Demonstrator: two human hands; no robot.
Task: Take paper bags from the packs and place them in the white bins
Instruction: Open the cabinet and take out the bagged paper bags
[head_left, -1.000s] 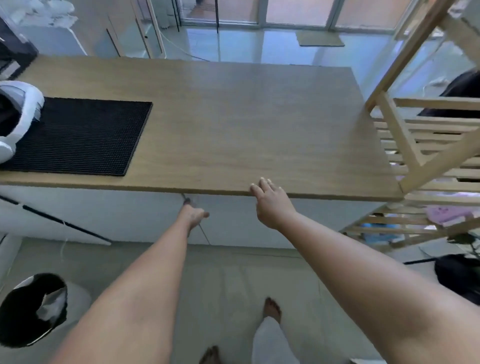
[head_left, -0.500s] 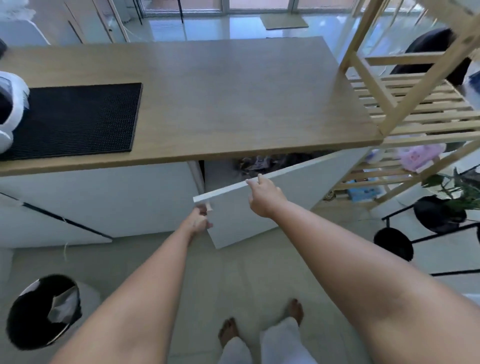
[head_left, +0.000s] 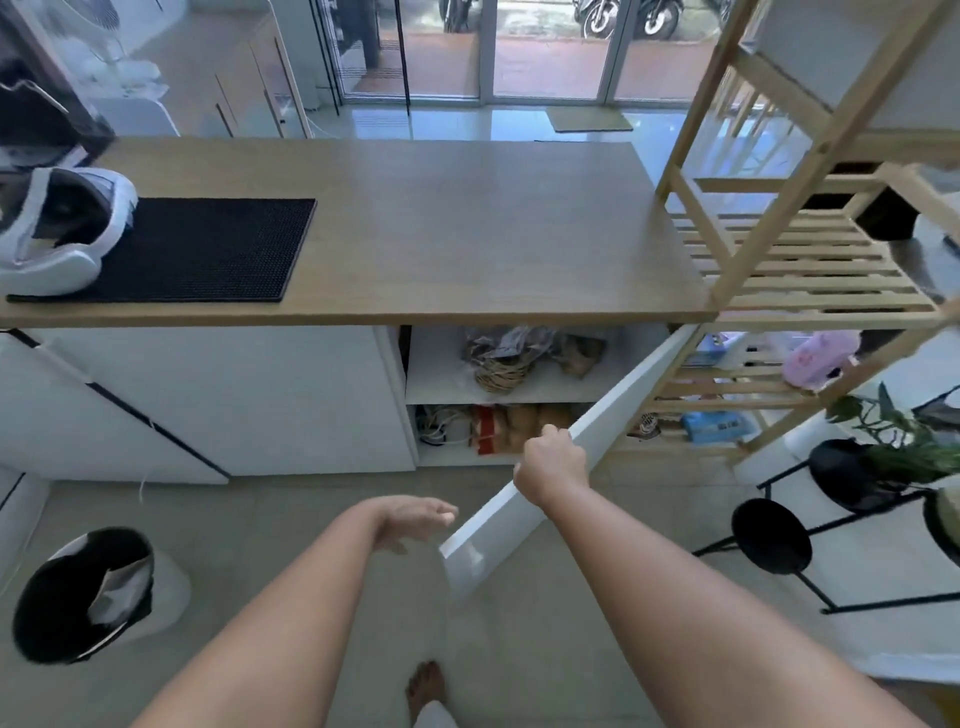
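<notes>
Now right hand (head_left: 551, 462) closed over top edge of cabinet door (head_left: 524, 499), holding it open for access. Left hand (head_left: 415, 519) open, empty. Brown packs (head_left: 524, 422) (likely paper bags) on lower shelf; white bins unseen.

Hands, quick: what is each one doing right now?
Left hand: open, holding nothing, beside the cupboard door.
Right hand: fingers closed over the door's top edge.

cabinet opening (head_left: 511, 395): open front | shelves crowded with bundles | door (head_left: 571, 452) swung out on its right
</notes>
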